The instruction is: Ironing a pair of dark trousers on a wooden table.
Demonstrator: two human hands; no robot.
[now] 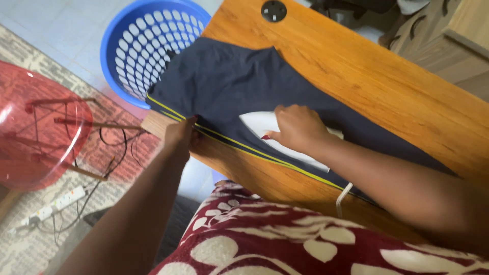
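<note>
A dark navy garment [224, 86] with yellow stripes along one edge lies flat on a wooden table [367, 71]. My right hand [298, 127] grips the handle of a white clothes iron [260, 125] that rests on the fabric. My left hand [181, 135] pinches the striped edge of the garment at the near rim of the table. A white cord [342, 196] hangs from the iron over the table's near edge.
A blue plastic laundry basket [137, 46] stands on the floor beyond the table's left end. A red see-through chair [35, 122] sits at the left, above a white power strip [56, 203] and cables. A black cable grommet [273, 10] is set in the tabletop.
</note>
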